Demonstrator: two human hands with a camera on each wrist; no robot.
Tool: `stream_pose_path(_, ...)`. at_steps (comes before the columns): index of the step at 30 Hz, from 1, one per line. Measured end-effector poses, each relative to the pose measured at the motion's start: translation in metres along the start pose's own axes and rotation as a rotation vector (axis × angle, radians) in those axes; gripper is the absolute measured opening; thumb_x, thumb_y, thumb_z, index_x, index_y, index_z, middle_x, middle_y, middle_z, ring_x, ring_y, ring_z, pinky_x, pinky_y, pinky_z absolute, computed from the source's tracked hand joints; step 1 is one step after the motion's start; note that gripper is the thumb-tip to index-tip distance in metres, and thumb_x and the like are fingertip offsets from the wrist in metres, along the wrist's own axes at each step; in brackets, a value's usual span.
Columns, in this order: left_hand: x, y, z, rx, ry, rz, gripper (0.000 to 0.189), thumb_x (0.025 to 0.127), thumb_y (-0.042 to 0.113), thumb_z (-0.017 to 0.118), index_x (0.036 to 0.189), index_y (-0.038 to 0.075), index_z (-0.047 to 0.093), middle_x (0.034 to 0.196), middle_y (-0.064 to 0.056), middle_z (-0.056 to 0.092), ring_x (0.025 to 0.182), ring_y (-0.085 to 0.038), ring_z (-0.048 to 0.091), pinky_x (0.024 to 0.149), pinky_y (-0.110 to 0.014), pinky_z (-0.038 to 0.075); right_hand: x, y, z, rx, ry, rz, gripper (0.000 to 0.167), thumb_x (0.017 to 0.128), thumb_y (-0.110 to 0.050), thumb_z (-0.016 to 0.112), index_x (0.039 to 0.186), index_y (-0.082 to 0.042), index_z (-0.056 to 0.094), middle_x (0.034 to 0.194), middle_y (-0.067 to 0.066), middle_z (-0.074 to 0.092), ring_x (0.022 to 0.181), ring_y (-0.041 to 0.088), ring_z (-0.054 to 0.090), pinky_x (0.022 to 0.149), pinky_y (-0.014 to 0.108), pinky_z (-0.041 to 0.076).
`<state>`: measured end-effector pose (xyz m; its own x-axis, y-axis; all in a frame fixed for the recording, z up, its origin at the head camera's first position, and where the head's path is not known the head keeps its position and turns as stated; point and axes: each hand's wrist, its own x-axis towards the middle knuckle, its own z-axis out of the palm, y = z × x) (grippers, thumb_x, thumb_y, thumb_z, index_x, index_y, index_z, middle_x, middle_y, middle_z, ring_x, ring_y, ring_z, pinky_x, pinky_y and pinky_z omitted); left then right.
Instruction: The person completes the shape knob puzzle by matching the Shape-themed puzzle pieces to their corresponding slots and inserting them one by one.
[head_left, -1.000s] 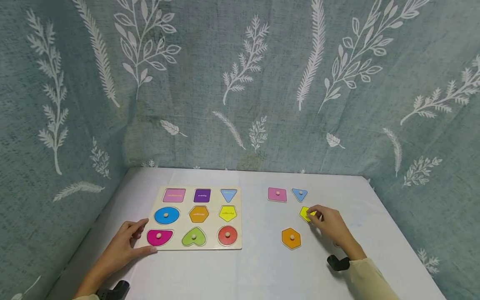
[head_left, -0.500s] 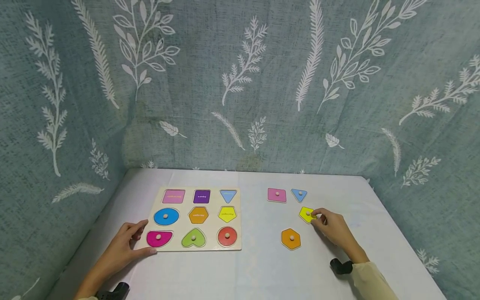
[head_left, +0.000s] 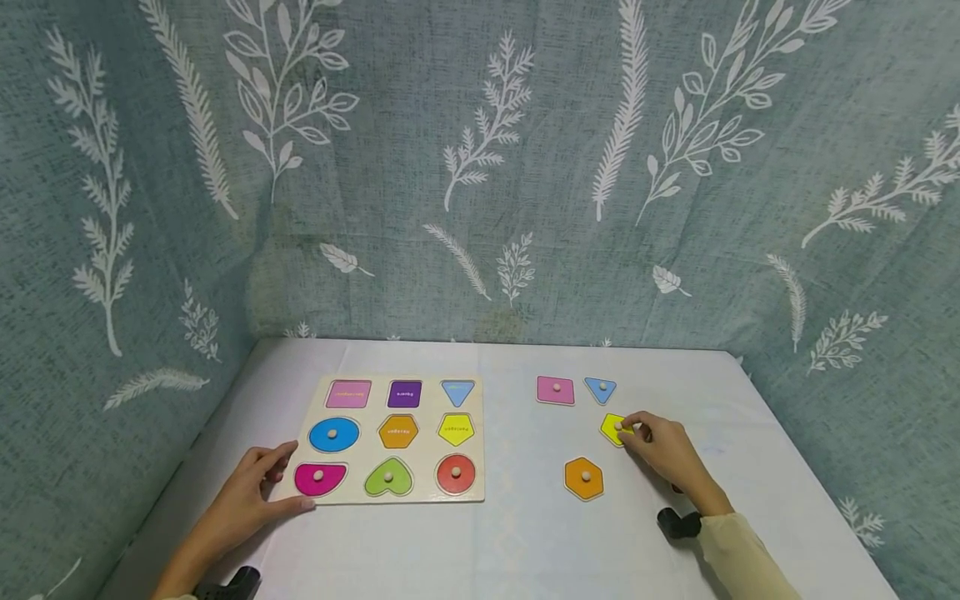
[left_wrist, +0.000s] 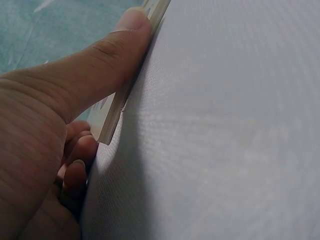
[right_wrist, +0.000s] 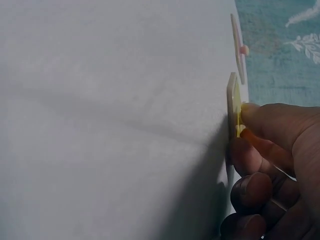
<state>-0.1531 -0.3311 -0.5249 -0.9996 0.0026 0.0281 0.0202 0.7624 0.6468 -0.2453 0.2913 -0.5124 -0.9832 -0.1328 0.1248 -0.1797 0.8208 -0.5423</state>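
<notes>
A wooden shape puzzle board (head_left: 300, 450) lies at the left of the table in the head view. My left hand (head_left: 251, 500) holds it by its near left corner, the thumb (left_wrist: 112, 55) along the front edge and the fingers at the side. My right hand (head_left: 663, 450) pinches a yellow pentagon piece (head_left: 611, 427) beside its small knob; in the right wrist view the piece (right_wrist: 232, 100) stands in profile at the thumb and forefinger. An orange hexagon piece (head_left: 576, 479), a pink rectangle piece (head_left: 545, 390) and a blue triangle piece (head_left: 595, 386) lie nearby.
Set in the board are a blue oval (head_left: 318, 434), a magenta half-round piece (head_left: 307, 475), a green heart (head_left: 401, 479) and a red circle (head_left: 446, 483). Its other recesses show printed shapes. Leaf-patterned cloth (head_left: 420, 283) stands behind the white table (head_left: 487, 558).
My right hand's fingertips shifted slightly off the yellow pentagon piece's knob, then came back in close to it. The left hand and the board stayed in place.
</notes>
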Motion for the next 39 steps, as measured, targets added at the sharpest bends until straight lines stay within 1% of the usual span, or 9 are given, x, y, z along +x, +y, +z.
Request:
stream_pose_path(4,-0.0010,-0.0011,0.0003,0.007,0.011,0.014,0.101,0.073,0.044,0.093,0.149,-0.004,0.047,0.112,-0.014,0.046,0.099,-0.027,0.046,0.074,-0.028,0.046,0.0034,-0.0006,0.0008,0.004,0.003,0.020,0.023,0.094,-0.023,0.076,0.108,-0.005,0.072,0.073,-0.003,0.058,0.064,0.014,0.049,0.061,0.029,0.041)
stream_pose_path(9,0.0000,-0.0008,0.0012,0.020,0.016,0.021,0.100,0.074,0.046,0.092,0.149,-0.003,0.047,0.109,-0.012,0.045,0.099,-0.024,0.044,0.077,-0.030,0.044,0.0057,-0.0008,0.0020,-0.008,0.032,0.022,0.026,0.094,-0.026,0.077,0.106,-0.004,0.073,0.072,-0.002,0.057,0.065,0.014,0.048,0.062,0.030,0.040)
stream_pose_path(13,-0.0001,0.0004,0.0012,0.007,0.012,0.008,0.101,0.074,0.046,0.092,0.149,-0.003,0.046,0.110,-0.012,0.045,0.100,-0.025,0.044,0.078,-0.029,0.045,0.0066,-0.0010,0.0027,-0.010,0.051,0.009,0.025,0.094,-0.024,0.078,0.105,-0.003,0.073,0.072,-0.002,0.056,0.065,0.015,0.048,0.061,0.030,0.040)
stream_pose_path(17,-0.0016,0.0014,0.0012,-0.010,-0.005,-0.030,0.103,0.073,0.046,0.092,0.150,-0.003,0.045,0.113,-0.014,0.045,0.101,-0.027,0.046,0.077,-0.027,0.048,0.0063,-0.0010,0.0036,-0.008,0.047,0.010,0.024,0.094,-0.024,0.078,0.105,-0.003,0.075,0.072,-0.002,0.059,0.065,0.014,0.049,0.061,0.029,0.041)
stream_pose_path(19,-0.0020,0.0012,0.0016,-0.014,-0.010,-0.037,0.103,0.073,0.046,0.092,0.150,-0.004,0.045,0.113,-0.014,0.045,0.101,-0.028,0.046,0.076,-0.027,0.049,0.0056,-0.0012,0.0040,-0.008,0.040,0.011,0.024,0.094,-0.024,0.077,0.106,-0.003,0.075,0.073,-0.003,0.060,0.065,0.014,0.049,0.061,0.028,0.042)
stream_pose_path(23,-0.0025,0.0001,0.0030,-0.008,-0.003,-0.022,0.101,0.074,0.046,0.092,0.150,-0.003,0.046,0.113,-0.014,0.045,0.101,-0.027,0.046,0.076,-0.027,0.048,0.0049,-0.0013,0.0041,-0.004,0.036,0.002,0.021,0.094,-0.021,0.077,0.106,-0.003,0.076,0.072,-0.003,0.060,0.065,0.014,0.049,0.061,0.028,0.042)
stream_pose_path(28,-0.0032,-0.0006,0.0038,-0.009,0.004,-0.009,0.100,0.074,0.045,0.092,0.150,-0.002,0.047,0.112,-0.013,0.046,0.101,-0.027,0.046,0.076,-0.028,0.048,0.0046,0.0001,0.0039,-0.006,0.028,-0.006,0.022,0.094,-0.020,0.077,0.106,-0.002,0.075,0.072,-0.004,0.059,0.066,0.014,0.050,0.062,0.028,0.042)
stream_pose_path(35,-0.0014,0.0016,0.0032,-0.014,-0.012,-0.047,0.104,0.073,0.047,0.092,0.151,-0.003,0.045,0.114,-0.014,0.045,0.101,-0.027,0.046,0.077,-0.028,0.048,0.0058,-0.0021,0.0007,0.013,0.033,0.014,0.021,0.095,-0.021,0.075,0.105,-0.002,0.074,0.073,-0.002,0.060,0.064,0.015,0.050,0.056,0.027,0.042)
stream_pose_path(39,-0.0004,0.0016,0.0018,-0.008,-0.015,-0.053,0.105,0.073,0.047,0.092,0.151,-0.003,0.044,0.114,-0.014,0.045,0.102,-0.027,0.045,0.077,-0.030,0.048,0.0066,-0.0069,-0.0006,0.020,0.030,0.001,0.023,0.094,-0.021,0.075,0.106,-0.002,0.074,0.073,-0.002,0.061,0.066,0.015,0.052,0.057,0.027,0.043)
